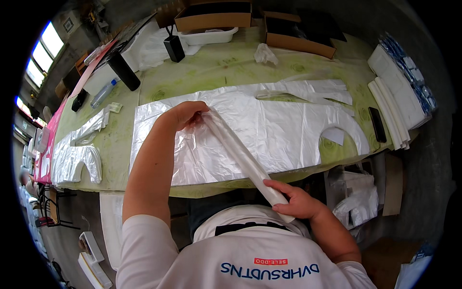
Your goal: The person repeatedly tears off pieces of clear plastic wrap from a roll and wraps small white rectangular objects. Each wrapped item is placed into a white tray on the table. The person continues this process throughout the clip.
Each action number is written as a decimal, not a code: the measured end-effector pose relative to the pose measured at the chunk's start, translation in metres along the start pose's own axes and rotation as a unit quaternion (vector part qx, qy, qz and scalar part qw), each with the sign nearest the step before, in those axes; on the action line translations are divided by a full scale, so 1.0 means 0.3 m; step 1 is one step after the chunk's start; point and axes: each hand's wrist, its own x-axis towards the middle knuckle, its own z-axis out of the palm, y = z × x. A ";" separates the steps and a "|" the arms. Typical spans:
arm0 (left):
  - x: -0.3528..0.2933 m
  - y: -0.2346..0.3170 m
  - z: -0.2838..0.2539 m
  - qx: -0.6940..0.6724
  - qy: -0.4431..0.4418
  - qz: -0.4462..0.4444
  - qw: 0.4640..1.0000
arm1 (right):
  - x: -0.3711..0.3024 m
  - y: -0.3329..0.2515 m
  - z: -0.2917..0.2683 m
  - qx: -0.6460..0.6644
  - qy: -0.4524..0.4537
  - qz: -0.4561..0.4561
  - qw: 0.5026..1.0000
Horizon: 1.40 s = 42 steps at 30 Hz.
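Observation:
A long, narrow folded strip of white plastic film (pixel 243 156) runs slantwise between my two hands. The fingers of my left hand (pixel 190 114) are closed on its far upper end. Near my waist, my right hand (pixel 297 200) grips the lower end, with the thumb along one side and the fingers on the other. Under the strip, a large sheet of shiny white plastic (pixel 284 132) lies spread on the table, shaped like a disposable apron. A curved cut-out and narrow straps show at its right end. Part of it is hidden behind my left forearm.
A green patterned cloth covers the table (pixel 192 74). Folded plastic pieces (pixel 82 156), a bottle (pixel 102 94) and a black cylinder (pixel 123 71) are at left. Cardboard boxes (pixel 298 36) and a black antennaed device (pixel 173 45) stand behind; a phone (pixel 377 124) and white rolls (pixel 389 113) lie right.

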 end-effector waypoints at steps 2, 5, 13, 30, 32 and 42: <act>0.025 -0.029 -0.021 -0.003 0.008 0.012 1.000 | 0.018 -0.011 0.003 -0.001 -0.004 -0.010 1.000; -0.011 0.004 0.021 -0.004 0.032 0.024 0.999 | 0.053 -0.004 0.004 -0.048 0.012 -0.060 0.997; -0.050 -0.015 0.046 -0.011 0.040 0.057 0.997 | -0.036 -0.039 0.017 -0.070 0.036 0.072 0.994; 0.002 0.104 -0.015 0.363 0.096 0.120 0.919 | -0.680 0.134 -0.060 -0.078 0.132 0.308 0.939; 0.039 0.074 -0.027 0.373 0.168 0.189 0.893 | -0.678 0.140 -0.066 -0.077 0.116 0.320 0.937; -0.346 -0.275 0.310 0.564 -0.018 0.434 0.702 | -0.567 0.071 -0.169 -0.050 0.151 0.175 0.972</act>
